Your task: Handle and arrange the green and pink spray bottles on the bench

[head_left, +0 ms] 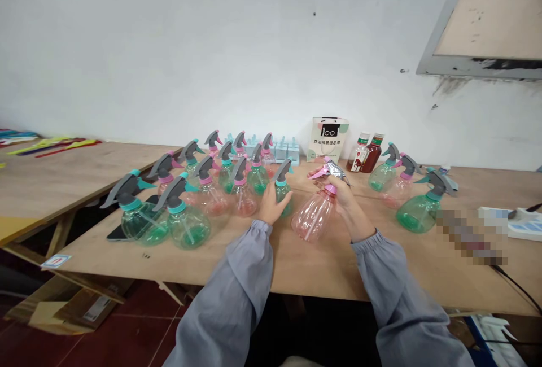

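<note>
My right hand is closed around the neck of a clear pink spray bottle, which tilts above the table with its grey and pink trigger head pointing left. My left hand grips a green spray bottle with a teal collar, thumb across its front. Left of that hand stand several more pink and green spray bottles, among them a pink one and a green one. To the right stand two green bottles, one of them close by, and a pink one.
At the back are a pale blue rack, a printed paper bag and two drink bottles. A phone lies under the left bottles. A power strip and a cable sit at the right. Coloured strips lie on the left table.
</note>
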Tool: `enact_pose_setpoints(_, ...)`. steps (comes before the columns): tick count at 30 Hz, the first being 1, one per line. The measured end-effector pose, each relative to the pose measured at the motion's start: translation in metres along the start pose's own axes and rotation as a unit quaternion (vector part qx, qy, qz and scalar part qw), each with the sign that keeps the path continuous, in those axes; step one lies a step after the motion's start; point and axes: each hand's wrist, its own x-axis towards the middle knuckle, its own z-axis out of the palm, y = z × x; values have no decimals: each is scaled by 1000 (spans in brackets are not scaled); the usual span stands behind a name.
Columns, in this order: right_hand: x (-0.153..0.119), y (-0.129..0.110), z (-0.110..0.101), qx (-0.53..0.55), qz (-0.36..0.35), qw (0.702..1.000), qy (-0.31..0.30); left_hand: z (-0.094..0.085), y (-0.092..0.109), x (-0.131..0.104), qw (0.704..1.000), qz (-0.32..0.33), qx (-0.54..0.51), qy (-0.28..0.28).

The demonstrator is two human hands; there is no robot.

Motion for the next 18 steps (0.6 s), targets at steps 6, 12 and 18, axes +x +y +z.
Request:
enact_pose_setpoints(6,2,3,-7,17,-25,997,-74,0,-1,0,1000,-10,-3,1)
enact_pose_setpoints(12,-2,4,-3,11,-41,995,-91,0,-2,0,1000,-4,-3,-4)
enact_pose_setpoints(18,-1,4,-11,-10,-47,998,-48,-1,-1,0,1000,-1,1,-4)
